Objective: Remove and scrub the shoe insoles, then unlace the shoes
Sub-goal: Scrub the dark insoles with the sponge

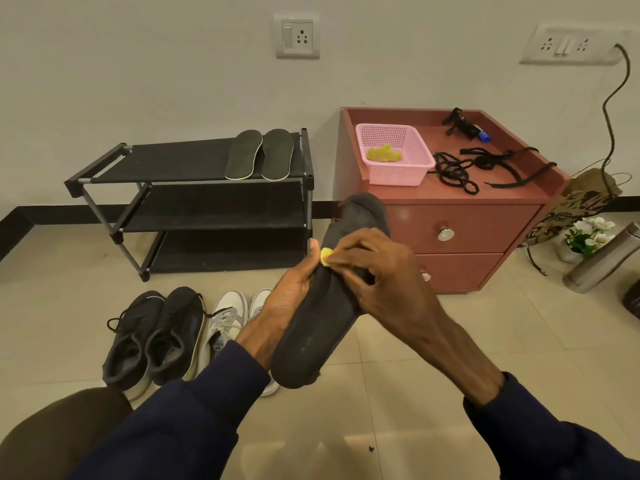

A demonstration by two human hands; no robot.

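My left hand (289, 299) grips a dark insole (311, 341) from underneath and holds it up in front of me, toe end pointing away. My right hand (381, 271) presses a small yellow scrubber (325, 255) onto the insole's upper face with curled fingers. Two more dark insoles (259, 154) lie side by side on the top shelf of the black shoe rack (173, 161). On the floor stand a pair of black laced sneakers (156, 337) and, partly hidden behind my left arm, a pair of white sneakers (227, 320).
A reddish two-drawer cabinet (457, 237) carries a pink basket (398, 161) with a yellow cloth (382, 154) inside and loose black laces (457, 171). At the right are a paper bag (568, 209), white flowers (588, 233), a steel bottle (602, 261) and a hanging cable (613, 109).
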